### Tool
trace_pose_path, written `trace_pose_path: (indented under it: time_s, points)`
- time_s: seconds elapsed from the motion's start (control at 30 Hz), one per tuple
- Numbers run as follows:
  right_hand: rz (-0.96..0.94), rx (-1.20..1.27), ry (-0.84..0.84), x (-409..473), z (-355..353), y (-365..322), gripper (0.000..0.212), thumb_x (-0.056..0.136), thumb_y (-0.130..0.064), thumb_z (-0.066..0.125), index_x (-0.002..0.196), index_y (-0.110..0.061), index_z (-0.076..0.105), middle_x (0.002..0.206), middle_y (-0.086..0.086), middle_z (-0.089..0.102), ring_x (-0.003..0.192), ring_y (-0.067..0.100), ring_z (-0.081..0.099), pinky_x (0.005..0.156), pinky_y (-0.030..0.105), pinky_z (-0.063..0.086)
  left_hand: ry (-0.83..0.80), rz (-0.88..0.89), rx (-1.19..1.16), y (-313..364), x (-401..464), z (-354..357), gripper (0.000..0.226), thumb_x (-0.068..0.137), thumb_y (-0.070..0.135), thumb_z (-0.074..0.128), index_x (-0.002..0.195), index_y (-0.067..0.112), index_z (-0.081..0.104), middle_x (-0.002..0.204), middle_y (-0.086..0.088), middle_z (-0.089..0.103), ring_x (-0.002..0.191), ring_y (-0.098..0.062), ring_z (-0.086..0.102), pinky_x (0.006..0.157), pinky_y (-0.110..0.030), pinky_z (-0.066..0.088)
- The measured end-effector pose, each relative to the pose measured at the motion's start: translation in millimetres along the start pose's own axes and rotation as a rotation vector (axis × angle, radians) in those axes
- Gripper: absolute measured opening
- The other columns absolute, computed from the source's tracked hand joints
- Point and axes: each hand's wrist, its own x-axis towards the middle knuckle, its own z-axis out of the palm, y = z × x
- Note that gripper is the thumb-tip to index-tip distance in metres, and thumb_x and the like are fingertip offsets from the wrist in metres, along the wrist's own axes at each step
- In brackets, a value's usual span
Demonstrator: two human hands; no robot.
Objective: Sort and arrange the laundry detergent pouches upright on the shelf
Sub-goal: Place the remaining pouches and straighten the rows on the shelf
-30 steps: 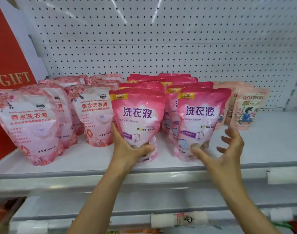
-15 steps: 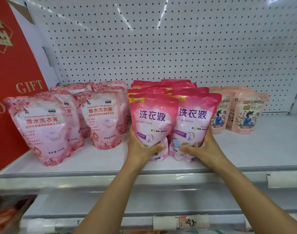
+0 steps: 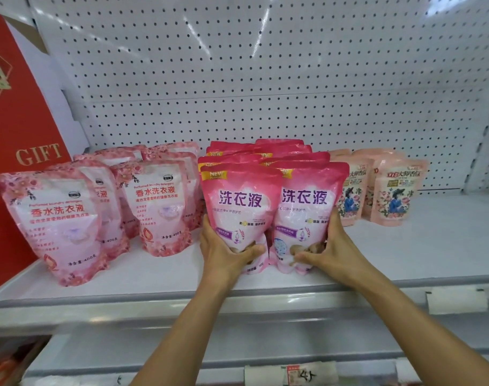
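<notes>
Left hand [image 3: 226, 253] grasps the base of the front-left hot-pink pouch [image 3: 241, 215], thumb across its face and fingers round its outer edge; the right hand [image 3: 325, 250] mirrors this on the front-right hot-pink pouch [image 3: 307, 215], which a second ago it had not yet reached, its fingers then spread in the air beside it. In the head view, the only view, the two front pouches now stand touching, side by side and upright, where a gap lay between them a second earlier; both rest on the shelf [image 3: 404, 252] near its front lip, heading the two files of hot-pink pouches behind them. Taking this pair as landmark: the pale floral pouches [image 3: 157, 207] stand upright to its left, the peach pouches [image 3: 395, 193] just behind and to its right, the red gift box [image 3: 20, 151] far left. By judgement, closing the gap squares the middle block; what remains is probably releasing both pouches without toppling them and checking the neighbouring groups.
</notes>
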Motion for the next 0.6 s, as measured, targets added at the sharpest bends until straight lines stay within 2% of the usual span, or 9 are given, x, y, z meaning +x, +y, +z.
trace_pose_path:
  time_s: [0.1,0.17,0.23,0.3,0.37,0.43,0.5,0.53,0.6]
  points:
    - [-0.008,0.012,-0.028,5,-6,2,0.112,0.064,-0.013,0.088,0.131,-0.058,0.011,0.124,-0.012,0.058,0.095,-0.001,0.068,0.068,0.011,0.053,0.011,-0.001,0.010,2,-1,0,0.139,0.048,0.042,0.095,0.154,0.023,0.006,0.151,-0.003,0.025,0.142,-0.022,0.022,0.117,-0.039,0.025]
    - [0.007,0.025,-0.024,3,-5,2,0.118,0.060,-0.017,0.090,0.138,-0.054,0.009,0.125,-0.016,0.056,0.094,-0.004,0.067,0.066,0.010,0.053,0.029,0.000,0.030,5,-3,0,0.145,0.047,0.047,0.094,0.154,0.026,-0.001,0.157,0.000,0.015,0.147,-0.020,0.013,0.120,-0.043,0.020]
    - [0.011,0.048,0.016,-1,-3,2,0.123,0.054,-0.025,0.092,0.141,-0.053,0.009,0.125,-0.025,0.050,0.093,-0.014,0.062,0.061,0.006,0.050,0.113,0.098,0.087,9,-7,-1,0.146,0.048,0.057,0.089,0.154,0.034,-0.009,0.161,0.011,-0.002,0.149,-0.010,-0.003,0.120,-0.039,0.009]
    - [-0.002,0.058,0.083,-4,0,2,0.128,0.051,-0.031,0.095,0.142,-0.054,0.008,0.123,-0.032,0.047,0.088,-0.014,0.062,0.058,0.005,0.049,0.188,0.362,0.198,10,-11,-2,0.130,0.060,0.064,0.077,0.156,0.031,-0.005,0.162,0.011,-0.012,0.150,-0.010,-0.012,0.120,-0.043,0.011]
    - [-0.014,0.043,0.098,-5,5,2,0.129,0.054,-0.029,0.094,0.144,-0.051,0.006,0.126,-0.027,0.049,0.091,-0.013,0.062,0.059,0.004,0.049,0.154,0.551,0.366,9,-13,0,0.103,0.076,0.064,0.058,0.157,0.026,0.008,0.164,0.000,-0.013,0.151,-0.020,-0.011,0.118,-0.056,0.022]
    - [-0.015,0.031,0.090,-6,7,0,0.124,0.059,-0.023,0.092,0.146,-0.045,0.006,0.131,-0.015,0.051,0.094,-0.013,0.061,0.060,0.004,0.048,0.096,0.529,0.468,10,-14,3,0.089,0.082,0.065,0.046,0.156,0.025,0.017,0.164,-0.004,-0.013,0.151,-0.024,-0.013,0.118,-0.057,0.019]
    - [-0.023,0.019,0.106,-9,8,-4,0.122,0.060,-0.020,0.092,0.146,-0.045,0.008,0.130,-0.012,0.051,0.092,-0.013,0.062,0.058,0.006,0.050,0.070,0.483,0.488,10,-14,0,0.090,0.082,0.062,0.054,0.156,0.026,0.017,0.164,-0.003,-0.015,0.150,-0.021,-0.017,0.121,-0.053,0.013]
    - [-0.021,0.024,0.128,-13,6,-6,0.123,0.059,-0.023,0.092,0.145,-0.048,0.008,0.132,-0.013,0.050,0.096,-0.012,0.062,0.063,0.010,0.054,0.049,0.478,0.490,10,-16,0,0.094,0.080,0.059,0.062,0.156,0.027,0.016,0.164,-0.002,-0.015,0.150,-0.020,-0.017,0.122,-0.051,0.011]
    - [-0.018,0.027,0.224,-22,8,-13,0.125,0.054,-0.038,0.091,0.145,-0.051,0.006,0.143,-0.009,0.042,0.119,0.001,0.054,0.090,0.032,0.054,0.047,0.448,0.460,9,-23,-9,0.105,0.075,0.059,0.070,0.156,0.034,0.010,0.163,0.006,-0.018,0.150,-0.013,-0.017,0.122,-0.046,0.008]
